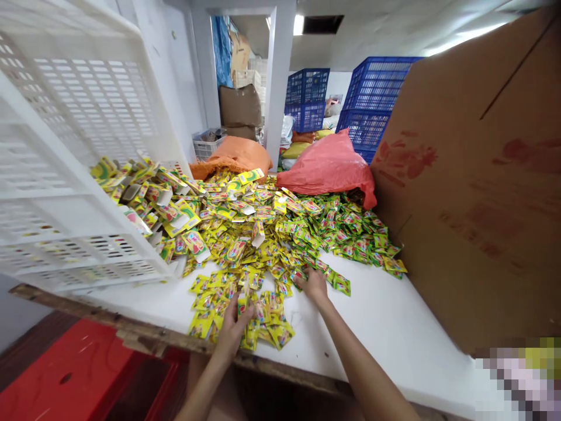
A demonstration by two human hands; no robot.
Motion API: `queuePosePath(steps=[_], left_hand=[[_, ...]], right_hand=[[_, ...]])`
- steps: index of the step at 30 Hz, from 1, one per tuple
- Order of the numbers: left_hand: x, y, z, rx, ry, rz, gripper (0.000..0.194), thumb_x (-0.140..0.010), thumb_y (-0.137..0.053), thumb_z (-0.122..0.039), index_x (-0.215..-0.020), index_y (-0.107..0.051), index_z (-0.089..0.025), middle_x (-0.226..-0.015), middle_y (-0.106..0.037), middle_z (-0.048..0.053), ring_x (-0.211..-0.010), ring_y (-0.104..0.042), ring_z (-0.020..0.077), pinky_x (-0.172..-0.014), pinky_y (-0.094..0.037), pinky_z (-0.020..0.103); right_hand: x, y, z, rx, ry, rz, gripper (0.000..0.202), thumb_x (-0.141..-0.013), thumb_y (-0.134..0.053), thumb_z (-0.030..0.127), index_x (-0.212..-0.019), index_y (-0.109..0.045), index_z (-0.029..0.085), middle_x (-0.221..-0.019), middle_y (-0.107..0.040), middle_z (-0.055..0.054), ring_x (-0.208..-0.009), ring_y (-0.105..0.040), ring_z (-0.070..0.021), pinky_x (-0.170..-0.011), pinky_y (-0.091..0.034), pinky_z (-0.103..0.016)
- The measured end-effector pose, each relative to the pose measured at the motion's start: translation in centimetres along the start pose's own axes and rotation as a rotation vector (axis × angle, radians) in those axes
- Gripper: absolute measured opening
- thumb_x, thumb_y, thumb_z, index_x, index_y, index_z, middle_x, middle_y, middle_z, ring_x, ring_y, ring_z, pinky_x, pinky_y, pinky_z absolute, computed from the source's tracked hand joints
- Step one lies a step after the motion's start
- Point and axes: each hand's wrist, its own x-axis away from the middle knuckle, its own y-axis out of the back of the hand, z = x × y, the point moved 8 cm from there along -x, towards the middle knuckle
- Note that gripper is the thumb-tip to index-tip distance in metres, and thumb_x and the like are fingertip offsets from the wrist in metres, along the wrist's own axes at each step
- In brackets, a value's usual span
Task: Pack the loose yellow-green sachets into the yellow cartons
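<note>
Holding slim yellow carton (242,302) in left hand (235,325), over yellow sachets (203,302) by counter (377,333) front edge.
Carton's long axis points roughly away from front edge; green sachets (340,283) lie at right hand (314,285) fingertips, farther in and rightward, right hand nearer. Right fingers curled down, can't tell if gripping. Carton and sachet lettering too small to read; cardboard box (460,193) at right edge, red print illegible.
</note>
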Motion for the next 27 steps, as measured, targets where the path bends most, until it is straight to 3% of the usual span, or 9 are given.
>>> queuePosePath(steps=[3,6,8,13,17,20,23,27], left_hand=[[-0.1,-0.5,0.4,0.071,-0.01,0.052,0.042,-0.068,-0.065,-0.046,-0.1,-0.055,-0.019,-0.081,-0.064,0.001,-0.079,-0.06,0.0193,-0.073,-0.046,0.028],[-0.2,-0.4,1.1,0.139,0.013,0.021,0.045,-0.07,-0.062,-0.048,-0.105,-0.056,-0.02,-0.095,-0.065,0.004,-0.1,-0.056,0.0217,-0.083,-0.045,0.028],[-0.3,-0.7,1.3,0.173,0.024,0.043,0.047,-0.069,-0.063,-0.047,-0.107,-0.055,-0.021,-0.106,-0.063,0.006,-0.11,-0.052,0.0225,-0.09,-0.042,0.029],[0.3,-4.9,0.2,0.162,0.006,0.355,0.042,-0.069,-0.068,-0.037,-0.105,-0.057,-0.017,-0.097,-0.066,0.007,-0.092,-0.06,0.0221,-0.084,-0.045,0.033],[1.3,-8.6,-0.2,0.143,-0.018,0.569,0.035,-0.071,-0.067,-0.035,-0.099,-0.058,-0.016,-0.098,-0.064,0.006,-0.096,-0.058,0.0214,-0.088,-0.043,0.032],[2.3,-10.4,0.7,0.12,0.049,0.704,0.037,-0.073,-0.065,-0.037,-0.102,-0.056,-0.016,-0.099,-0.063,0.006,-0.095,-0.057,0.0203,-0.087,-0.043,0.032],[2.9,-10.9,1.4,0.09,0.1,0.744,0.039,-0.072,-0.065,-0.04,-0.102,-0.056,-0.016,-0.097,-0.064,0.006,-0.093,-0.058,0.0198,-0.085,-0.044,0.031],[3.0,-10.7,1.6,0.121,0.152,0.696,0.043,-0.071,-0.066,-0.039,-0.107,-0.055,-0.018,-0.102,-0.064,0.006,-0.098,-0.057,0.0208,-0.088,-0.043,0.032]], right_hand=[[1.1,0.0,0.5,-0.077,0.061,0.051,0.026,-0.051,-0.071,0.033,-0.068,-0.058,0.019,-0.077,-0.061,-0.006,-0.082,-0.056,-0.0237,-0.069,-0.041,-0.031],[3.0,0.7,0.8,-0.193,0.127,0.086,0.032,-0.061,-0.063,0.039,-0.085,-0.055,0.019,-0.07,-0.06,-0.001,-0.066,-0.056,-0.0185,-0.06,-0.043,-0.028],[4.5,1.9,0.8,-0.255,0.153,0.079,0.04,-0.066,-0.058,0.043,-0.097,-0.051,0.018,-0.074,-0.061,-0.001,-0.066,-0.056,-0.0182,-0.059,-0.043,-0.028],[8.5,4.4,1.0,-0.348,0.225,0.157,0.034,-0.071,-0.058,0.043,-0.095,-0.049,0.02,-0.073,-0.06,0.0,-0.066,-0.055,-0.0172,-0.061,-0.044,-0.027],[11.5,4.2,0.7,-0.217,0.292,0.249,0.018,-0.073,-0.057,0.035,-0.082,-0.051,0.021,-0.071,-0.061,0.0,-0.066,-0.054,-0.0173,-0.063,-0.043,-0.028],[12.7,3.9,-0.1,-0.133,0.298,0.262,0.013,-0.071,-0.054,0.026,-0.083,-0.053,0.02,-0.079,-0.062,-0.002,-0.073,-0.056,-0.0184,-0.068,-0.042,-0.028],[13.6,4.2,-0.6,-0.095,0.277,0.299,0.012,-0.072,-0.052,0.025,-0.083,-0.052,0.021,-0.073,-0.06,0.0,-0.067,-0.054,-0.0167,-0.063,-0.041,-0.026],[15.4,4.8,-0.6,-0.107,0.242,0.394,0.016,-0.079,-0.051,0.037,-0.079,-0.051,0.021,-0.066,-0.057,0.002,-0.063,-0.051,-0.0158,-0.059,-0.039,-0.024]])
